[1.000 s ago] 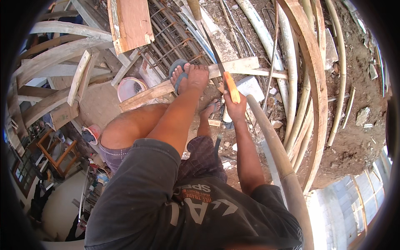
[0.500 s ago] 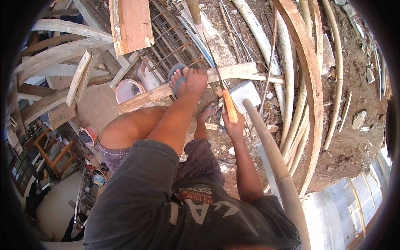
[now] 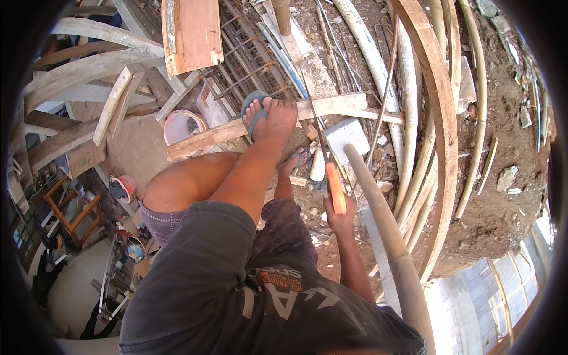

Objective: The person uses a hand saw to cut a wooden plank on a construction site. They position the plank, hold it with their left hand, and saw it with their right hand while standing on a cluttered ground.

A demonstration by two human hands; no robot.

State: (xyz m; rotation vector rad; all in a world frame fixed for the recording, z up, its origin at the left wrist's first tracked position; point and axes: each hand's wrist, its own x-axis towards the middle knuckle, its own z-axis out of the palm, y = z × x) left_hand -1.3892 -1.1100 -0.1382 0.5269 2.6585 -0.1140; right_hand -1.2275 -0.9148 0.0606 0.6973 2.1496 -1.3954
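A pale wooden beam (image 3: 207, 138) lies slantwise before me, with my flip-flopped left foot (image 3: 254, 113) on it. Beside that foot, my left hand (image 3: 280, 117) is closed over the beam, its fingers partly hidden. My right hand (image 3: 341, 216) grips the orange handle of a handsaw (image 3: 336, 189). The thin dark blade runs away from me and crosses the beam to the right of my left hand. Whether its teeth sit in a cut is too small to tell.
Close on the right rises a thick bamboo pole (image 3: 384, 222), next to a pale flat block (image 3: 348, 137). Curved-looking timber (image 3: 441, 118) and pipes (image 3: 367, 50) stand beyond. A rebar cage (image 3: 251, 56) lies ahead; a pink bucket (image 3: 183, 127) and a plywood panel (image 3: 192, 35) are to the left.
My right hand has drawn the saw back toward my body, a little to the right. A whitish cylinder shows beside the blade now. My left hand and foot stay on the beam.
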